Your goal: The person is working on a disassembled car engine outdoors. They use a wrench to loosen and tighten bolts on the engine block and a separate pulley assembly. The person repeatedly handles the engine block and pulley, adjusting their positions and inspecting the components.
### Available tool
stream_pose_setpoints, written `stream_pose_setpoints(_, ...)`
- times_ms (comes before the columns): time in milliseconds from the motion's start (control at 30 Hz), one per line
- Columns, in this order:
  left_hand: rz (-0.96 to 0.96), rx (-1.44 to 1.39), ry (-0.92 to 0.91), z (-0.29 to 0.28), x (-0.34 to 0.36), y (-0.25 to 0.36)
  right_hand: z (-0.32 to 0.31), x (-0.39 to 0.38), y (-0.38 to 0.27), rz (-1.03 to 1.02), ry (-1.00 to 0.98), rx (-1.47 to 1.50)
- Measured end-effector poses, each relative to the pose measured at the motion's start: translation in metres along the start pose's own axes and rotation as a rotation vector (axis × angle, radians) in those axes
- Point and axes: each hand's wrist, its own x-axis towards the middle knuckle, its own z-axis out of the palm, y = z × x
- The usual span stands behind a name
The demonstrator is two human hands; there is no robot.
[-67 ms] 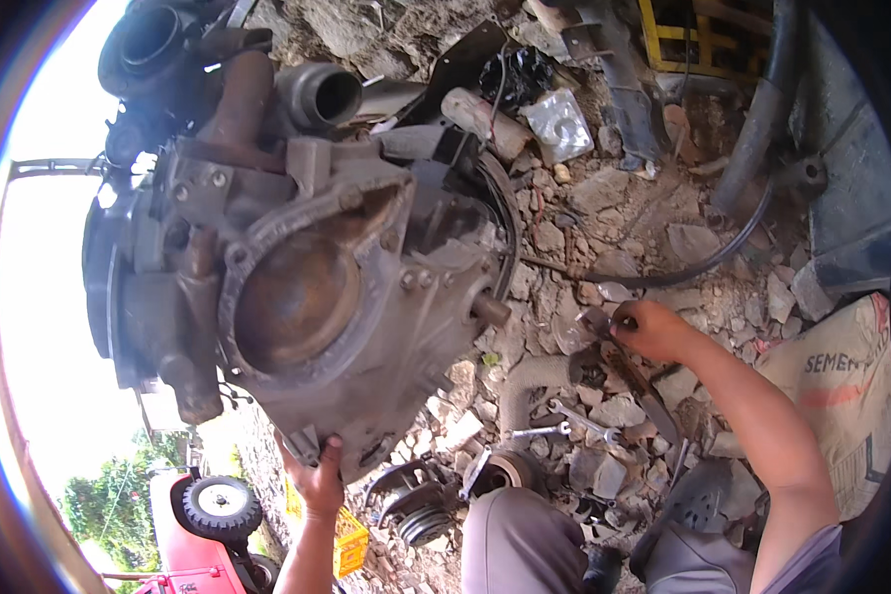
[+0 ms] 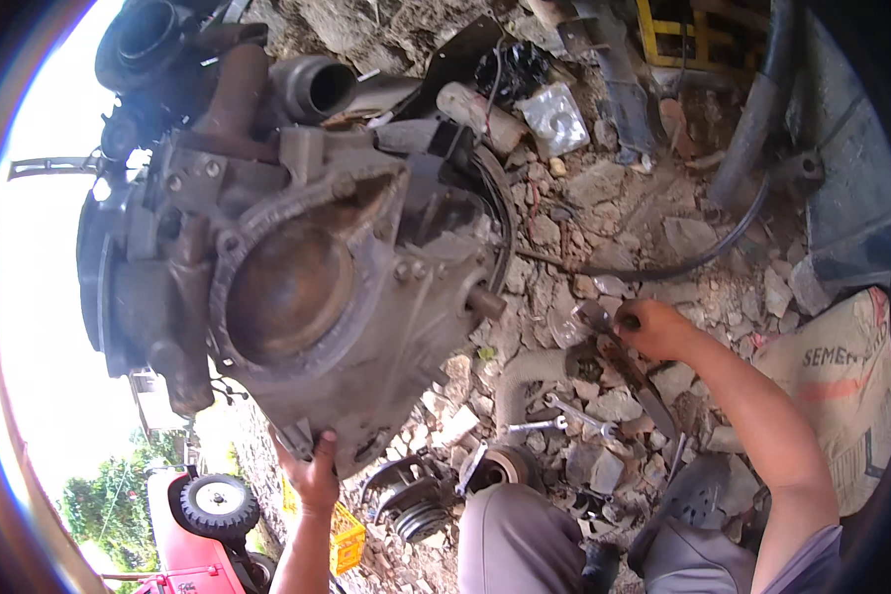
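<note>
A large, grimy engine [image 2: 386, 337] with a round opening in its casing fills the left and middle of the view. My left hand [image 2: 312, 477] grips its lower edge, thumb on the front and the other fingers partly hidden behind. To the right, low over the rubble, my right hand [image 2: 655, 330] is closed around a grey metal tool with a wrench-like head [image 2: 592, 316]; my fist covers part of it. A stub shaft [image 2: 485, 303] sticks out of the engine toward that hand. Below the fist lies a long rusty metal piece [image 2: 636, 381].
Two wrenches [image 2: 586, 416] lie on the stones beside a bent pipe [image 2: 517, 391]. A ribbed pulley [image 2: 421, 515] sits near my knee. A printed sack [image 2: 832, 371] is at right, and a black hose [image 2: 693, 269] crosses the rubble. A red vehicle [image 2: 183, 535] stands lower left.
The whole scene has shifted very slightly left and up in the view. Both hands keep their holds.
</note>
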Motion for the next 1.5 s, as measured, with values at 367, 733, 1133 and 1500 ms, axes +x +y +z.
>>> stream_pose_setpoints(367, -0.025, -0.019, 0.037, 0.009, 0.001, -0.001, 0.059, -0.084, 0.019, 0.067, -0.24, -0.357)
stream_pose_setpoints(733, 0.055, 0.029, 0.04, 0.008, 0.005, -0.005, 0.15, -0.063, 0.007, -0.19, -0.262, -0.717)
stream_pose_setpoints(1133, 0.078, 0.012, 0.019, 0.007, 0.006, -0.003, 0.14, -0.06, -0.007, -0.025, -0.315, -0.447)
stream_pose_setpoints(1500, 0.059, -0.06, 0.017, 0.011, 0.0, 0.0, 0.073, 0.003, -0.049, 0.145, -0.095, 0.769)
